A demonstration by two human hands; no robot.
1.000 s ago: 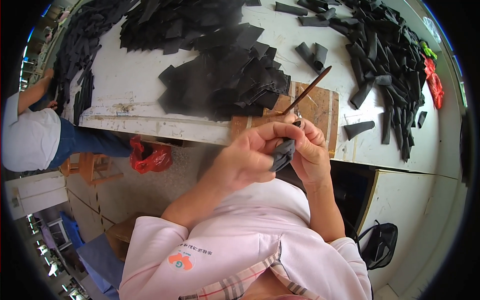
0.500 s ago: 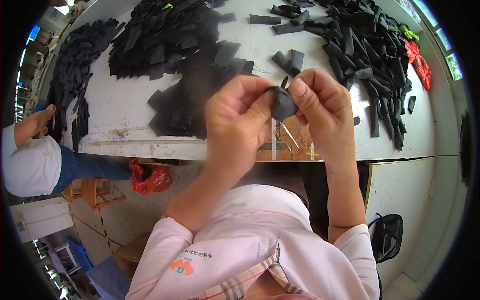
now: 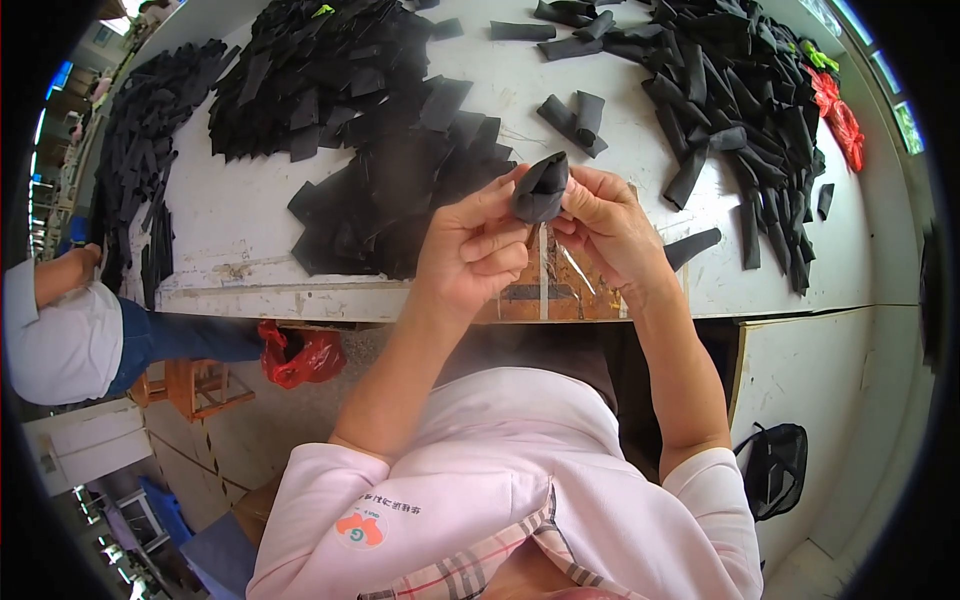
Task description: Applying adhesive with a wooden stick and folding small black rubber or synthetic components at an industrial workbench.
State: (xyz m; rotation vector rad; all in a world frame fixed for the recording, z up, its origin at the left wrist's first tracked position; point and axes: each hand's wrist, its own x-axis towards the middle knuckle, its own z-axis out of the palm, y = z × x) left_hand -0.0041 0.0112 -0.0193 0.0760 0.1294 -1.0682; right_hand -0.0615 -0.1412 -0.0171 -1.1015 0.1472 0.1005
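Observation:
A small black fabric tube (image 3: 540, 192) is pinched between my two hands over the table's near edge. Its far end gapes, showing a dark hollow. My left hand (image 3: 478, 238) grips it by the left side, the lower fingers curled in. On the other side, my right hand (image 3: 607, 222) holds it with thumb and fingers. Another black tube (image 3: 693, 248) lies beside my right wrist. Beyond my left hand spreads a heap of flat black fabric pieces (image 3: 390, 190). Two more rolled black tubes (image 3: 577, 122) rest just past my hands.
A large pile of black tubes (image 3: 740, 130) covers the table's right side, near a red plastic bag (image 3: 838, 118). Black strips (image 3: 150, 130) are heaped at far left, where another person (image 3: 65, 330) works. Beneath the table edge hangs a red bag (image 3: 300, 355).
The fabric was bunched, with a thin pointed tip showing behind it; now it stands as an open tube and no tip shows. Both hands have shifted slightly left and the right has turned.

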